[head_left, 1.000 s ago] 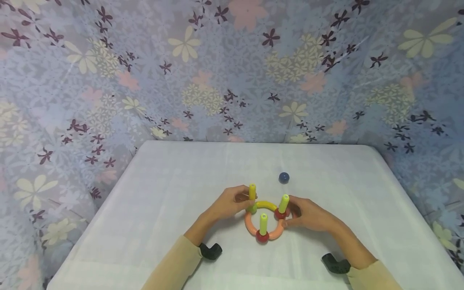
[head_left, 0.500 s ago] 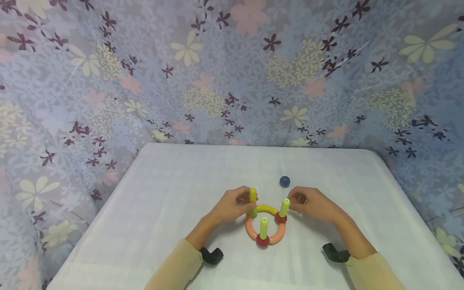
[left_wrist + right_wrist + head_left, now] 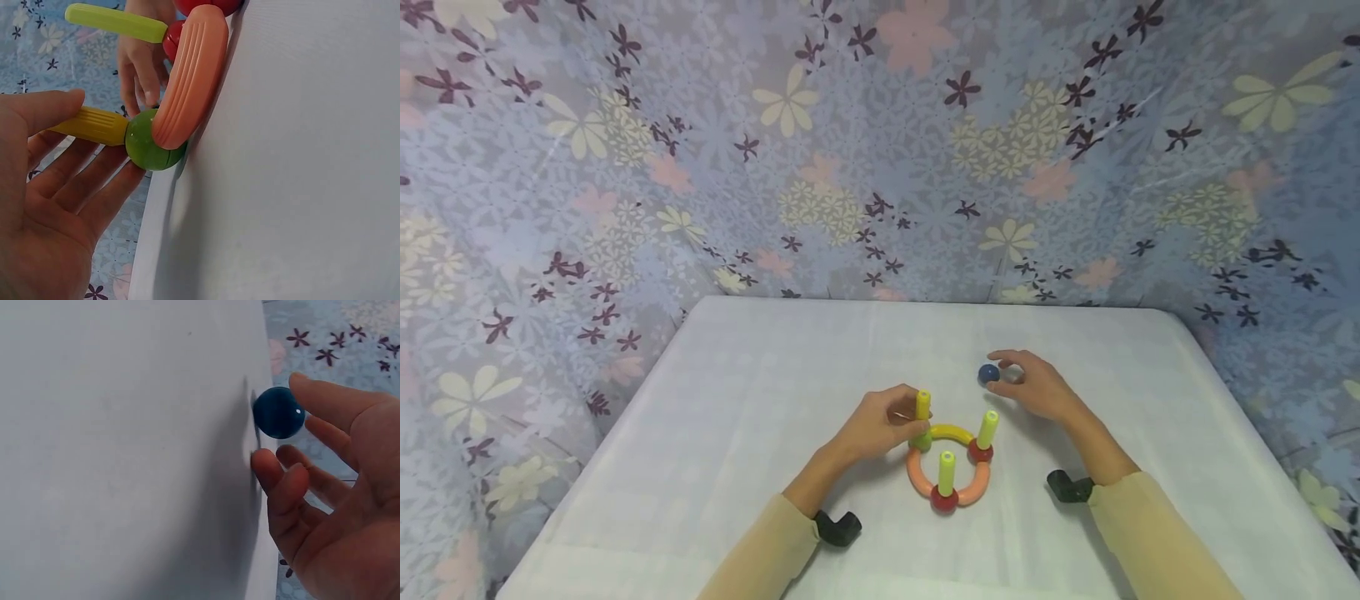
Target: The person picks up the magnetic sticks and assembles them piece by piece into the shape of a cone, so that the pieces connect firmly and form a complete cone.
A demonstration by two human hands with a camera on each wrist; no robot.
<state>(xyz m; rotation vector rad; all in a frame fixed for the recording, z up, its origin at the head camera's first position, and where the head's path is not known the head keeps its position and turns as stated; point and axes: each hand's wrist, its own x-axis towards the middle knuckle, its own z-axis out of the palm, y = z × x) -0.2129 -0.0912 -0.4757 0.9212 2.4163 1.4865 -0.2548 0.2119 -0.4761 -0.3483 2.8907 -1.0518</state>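
Observation:
My left hand (image 3: 880, 423) holds an upright yellow rod (image 3: 97, 125) between the thumb and the fingers behind it. The rod stands in a green ball (image 3: 153, 140), which is joined to a ring of curved pieces. Two pieces are orange (image 3: 919, 473), and one is yellow (image 3: 951, 432). Two red balls (image 3: 944, 500) join the ring, each bearing a lime-yellow rod (image 3: 988, 430). Beyond the ring, my right hand (image 3: 1036, 386) is at a blue ball (image 3: 278, 412) on the table. Its thumb and fingers are spread to either side, the thumb tip right at the ball's edge.
A white cloth covers the table (image 3: 775, 358). Behind its far edge hangs a flowered curtain (image 3: 880, 167). A black wrist mount (image 3: 838, 530) sits on the left wrist, and another mount (image 3: 1070, 487) on the right.
My right hand has let go of the ring's right side and moved away from me to the blue ball, its fingers spreading. The left hand keeps its hold on the yellow rod.

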